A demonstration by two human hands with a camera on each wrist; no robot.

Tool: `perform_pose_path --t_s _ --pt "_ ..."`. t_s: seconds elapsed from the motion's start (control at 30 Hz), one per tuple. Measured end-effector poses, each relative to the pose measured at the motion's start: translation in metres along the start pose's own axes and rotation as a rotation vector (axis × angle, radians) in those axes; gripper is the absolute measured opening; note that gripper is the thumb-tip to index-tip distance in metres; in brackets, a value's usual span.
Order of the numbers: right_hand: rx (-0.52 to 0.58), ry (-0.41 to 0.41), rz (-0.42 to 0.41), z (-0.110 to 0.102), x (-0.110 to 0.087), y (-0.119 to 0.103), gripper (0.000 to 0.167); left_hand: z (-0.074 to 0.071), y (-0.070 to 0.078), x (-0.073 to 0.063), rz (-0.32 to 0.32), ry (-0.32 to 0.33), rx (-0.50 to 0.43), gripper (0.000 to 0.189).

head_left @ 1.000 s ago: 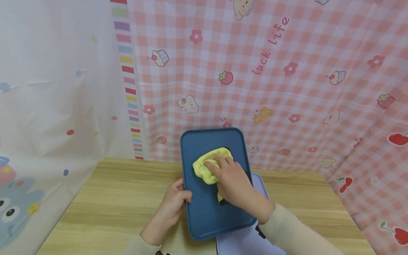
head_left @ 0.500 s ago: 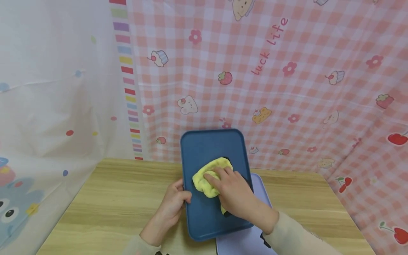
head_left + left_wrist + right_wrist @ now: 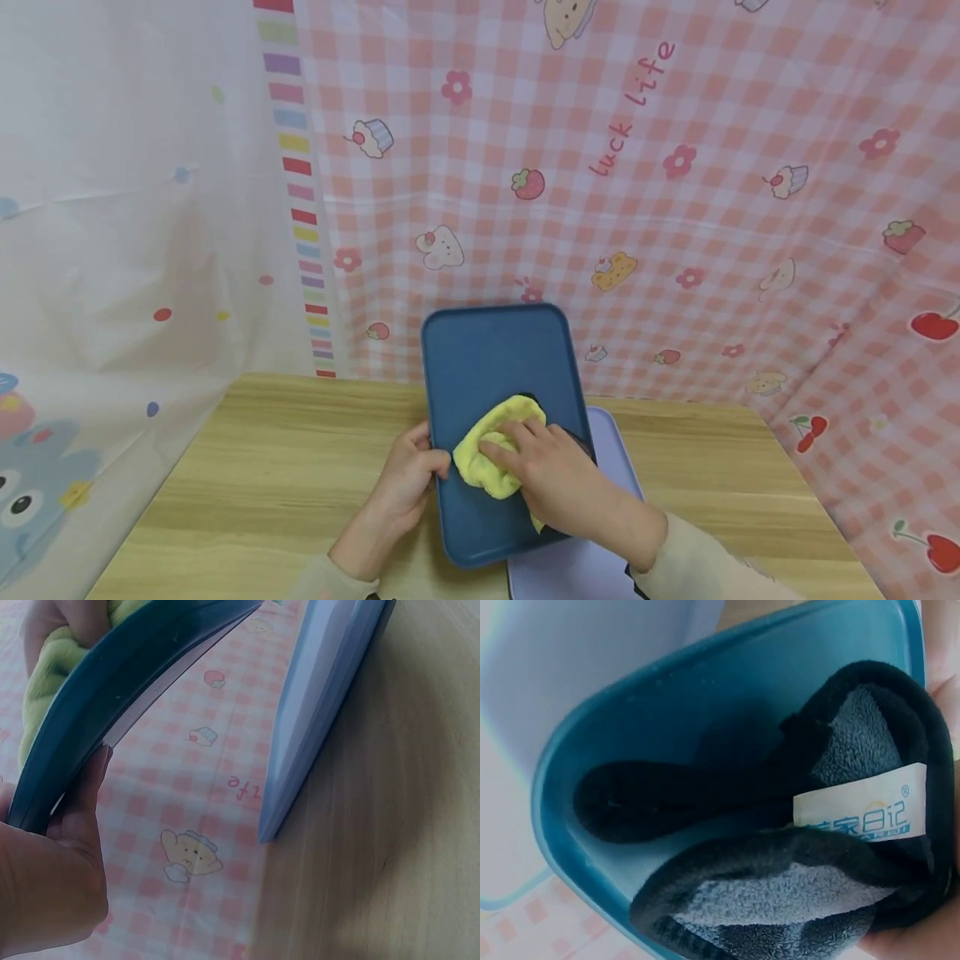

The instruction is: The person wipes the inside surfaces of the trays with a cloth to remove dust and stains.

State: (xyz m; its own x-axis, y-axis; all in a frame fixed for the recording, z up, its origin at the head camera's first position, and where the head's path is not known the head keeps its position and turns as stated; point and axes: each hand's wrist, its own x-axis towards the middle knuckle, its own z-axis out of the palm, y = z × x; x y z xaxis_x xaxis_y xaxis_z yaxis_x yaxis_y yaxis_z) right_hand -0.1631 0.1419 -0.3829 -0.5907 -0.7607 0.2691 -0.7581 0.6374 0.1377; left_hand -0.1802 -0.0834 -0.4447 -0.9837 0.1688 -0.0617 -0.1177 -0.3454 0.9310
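My left hand grips the left rim of a dark blue rectangular tray, thumb over the edge and fingers behind. The tray is held tilted up off the table. With curled fingers my right hand holds a bunched yellow cloth against the tray's lower half. In the right wrist view the cloth shows a grey side with black edging and a white label. From the left wrist view, the left hand is seen pinching the tray's edge.
A lilac tray lies on the wooden table, partly behind the blue tray and right forearm. A pink checked curtain hangs behind the table, with a white printed curtain at the left.
My right hand has slid the yellow cloth down the blue tray, from its middle toward its lower part. The left hand and the tray stay almost where they were.
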Motion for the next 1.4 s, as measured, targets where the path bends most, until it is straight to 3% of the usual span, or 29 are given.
perform_pose_path --t_s 0.23,0.83,1.4 --pt "0.016 -0.058 -0.038 0.0 -0.009 -0.004 0.065 0.0 -0.001 0.0 0.006 0.046 -0.002 0.063" --pt "0.051 -0.098 -0.11 0.003 -0.036 -0.007 0.065 0.001 0.0 0.001 0.026 0.052 -0.033 0.054" --pt "0.063 -0.059 -0.038 0.003 -0.052 0.007 0.068 -0.001 0.001 0.002 0.035 0.059 -0.031 0.059"
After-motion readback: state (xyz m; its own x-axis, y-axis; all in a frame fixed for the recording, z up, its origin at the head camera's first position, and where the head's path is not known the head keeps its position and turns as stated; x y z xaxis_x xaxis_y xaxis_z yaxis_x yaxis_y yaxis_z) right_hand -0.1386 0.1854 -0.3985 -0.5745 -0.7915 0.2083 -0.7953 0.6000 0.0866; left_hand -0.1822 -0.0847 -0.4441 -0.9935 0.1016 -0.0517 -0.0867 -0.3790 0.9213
